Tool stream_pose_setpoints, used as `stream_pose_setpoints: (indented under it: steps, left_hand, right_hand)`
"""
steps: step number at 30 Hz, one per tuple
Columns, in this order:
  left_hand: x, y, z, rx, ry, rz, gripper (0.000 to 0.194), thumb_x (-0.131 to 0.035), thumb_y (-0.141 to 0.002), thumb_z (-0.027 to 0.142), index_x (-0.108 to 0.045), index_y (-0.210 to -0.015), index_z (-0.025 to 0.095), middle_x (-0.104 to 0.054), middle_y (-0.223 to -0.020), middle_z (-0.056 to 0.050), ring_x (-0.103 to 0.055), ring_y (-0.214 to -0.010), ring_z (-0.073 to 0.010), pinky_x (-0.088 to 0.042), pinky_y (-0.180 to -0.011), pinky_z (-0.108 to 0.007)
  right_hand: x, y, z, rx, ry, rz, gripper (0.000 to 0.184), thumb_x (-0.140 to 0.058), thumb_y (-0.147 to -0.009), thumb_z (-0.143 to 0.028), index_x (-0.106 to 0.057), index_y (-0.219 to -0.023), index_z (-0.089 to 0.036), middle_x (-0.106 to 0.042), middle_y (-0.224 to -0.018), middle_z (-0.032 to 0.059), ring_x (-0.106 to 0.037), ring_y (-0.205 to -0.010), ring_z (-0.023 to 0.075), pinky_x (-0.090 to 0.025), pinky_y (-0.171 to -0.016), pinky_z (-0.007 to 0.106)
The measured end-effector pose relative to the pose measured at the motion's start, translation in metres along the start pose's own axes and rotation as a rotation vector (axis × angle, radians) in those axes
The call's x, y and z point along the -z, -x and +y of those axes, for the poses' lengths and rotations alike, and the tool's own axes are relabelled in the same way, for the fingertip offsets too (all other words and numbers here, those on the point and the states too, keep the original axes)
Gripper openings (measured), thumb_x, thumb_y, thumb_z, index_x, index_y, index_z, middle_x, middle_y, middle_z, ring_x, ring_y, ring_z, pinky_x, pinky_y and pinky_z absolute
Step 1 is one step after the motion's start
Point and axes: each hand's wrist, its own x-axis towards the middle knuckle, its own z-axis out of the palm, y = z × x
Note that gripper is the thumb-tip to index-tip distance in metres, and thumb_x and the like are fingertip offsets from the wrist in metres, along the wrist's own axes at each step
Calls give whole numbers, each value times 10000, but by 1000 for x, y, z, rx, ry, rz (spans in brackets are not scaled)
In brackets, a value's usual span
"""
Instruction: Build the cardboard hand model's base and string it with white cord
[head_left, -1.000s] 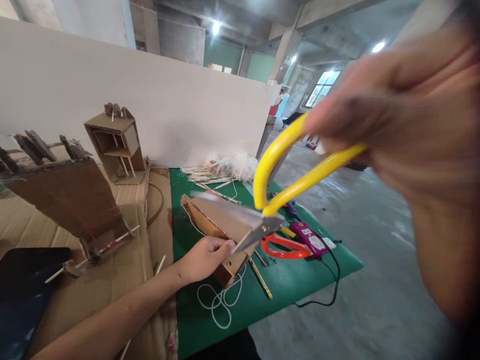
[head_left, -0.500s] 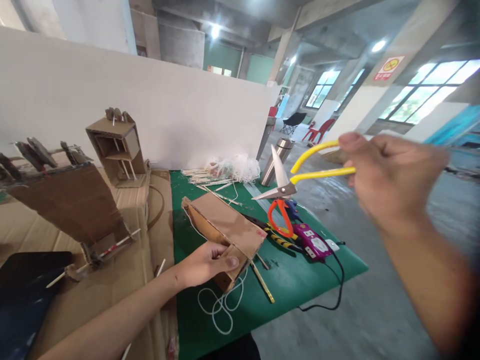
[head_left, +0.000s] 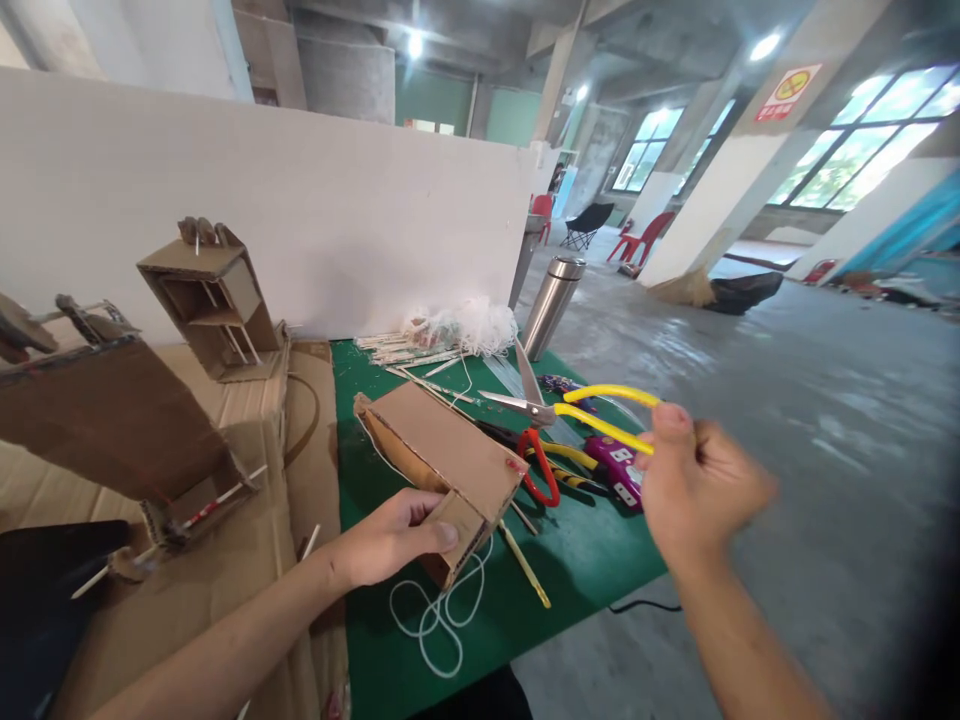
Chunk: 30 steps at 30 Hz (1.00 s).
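My left hand point(head_left: 397, 540) grips the near end of a small cardboard box point(head_left: 450, 440), thumb on its outer face and fingers inside the edge. The box is tilted over the green table top. Closed round a yellow handle, my right hand point(head_left: 697, 480) holds a pair of scissors point(head_left: 536, 408) with the blades spread, pointing left above the box's far right side. A white cord point(head_left: 427, 640) lies in loops below the box. Beside the box rests a thin wooden stick point(head_left: 525, 565).
Behind the scissors lie pliers point(head_left: 574, 480), a red-orange handle point(head_left: 541, 470) and a purple power strip point(head_left: 615, 470). A steel flask point(head_left: 553, 305) stands at the table's far edge near a heap of white string point(head_left: 480, 325). Cardboard models point(head_left: 214, 300) stand on the left.
My right hand has come down and to the left, bringing the open scissors lower and closer to the box. My left hand still holds the box in nearly the same place.
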Motion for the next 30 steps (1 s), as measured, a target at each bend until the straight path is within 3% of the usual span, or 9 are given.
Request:
stream_pose_setpoints:
  steps: [3, 6, 12, 15, 21, 26, 30]
  left_hand:
    - [-1, 0, -1, 5, 6, 5, 342, -645, -725, 467, -570, -733, 133, -490, -674, 22, -432, -613, -95, -353, -572, -214]
    - [-1, -1, 0, 35, 21, 3, 358, -652, -709, 480, -562, -737, 135, -495, -660, 24, -444, -593, -97, -373, -577, -226]
    - [-1, 0, 3, 34, -13, 14, 350, -644, -710, 472, -569, -743, 132, -512, -672, 17, -466, -621, -108, -389, -600, -234]
    - [-2, 0, 3, 40, -23, 16, 361, -642, -701, 482, -570, -746, 131, -511, -674, 17, -459, -616, -106, -377, -593, -232]
    - [-2, 0, 3, 36, -54, 12, 369, -641, -691, 493, -567, -735, 134, -505, -669, 22, -443, -619, -105, -355, -593, -230]
    - [-3, 1, 4, 32, -66, 22, 359, -644, -685, 487, -570, -724, 139, -505, -663, 25, -434, -622, -104, -345, -591, -225]
    - [-3, 1, 5, 37, -63, 26, 328, -638, -685, 456, -558, -714, 139, -490, -658, 30, -414, -609, -99, -327, -576, -223]
  right_hand:
    - [0, 26, 12, -16, -23, -2, 361, -541, -860, -436, -615, -623, -174, -602, -463, 33, -574, -467, 180, -422, -519, 271]
    - [1, 50, 21, -7, -32, -91, 350, -518, -879, -430, -627, -668, -172, -663, -558, 59, -608, -536, 184, -438, -544, 257]
    - [-5, 76, 31, 75, 108, -273, 412, -498, -887, -464, -607, -624, -165, -540, -468, -2, -427, -409, 108, -340, -450, 225]
    - [-11, 80, 36, 145, 179, -330, 456, -464, -890, -474, -581, -571, -170, -493, -444, -9, -406, -398, 107, -320, -449, 230]
    - [-16, 78, 42, 117, 294, -455, 458, -383, -889, -468, -625, -615, -192, -606, -483, 39, -517, -394, 157, -305, -437, 249]
    - [-18, 73, 41, 85, 216, -536, 421, -379, -877, -453, -626, -655, -194, -629, -529, 52, -560, -456, 182, -352, -466, 257]
    - [-19, 67, 35, 45, 7, -700, 414, -342, -902, -427, -603, -675, -200, -630, -605, 57, -580, -554, 199, -423, -532, 278]
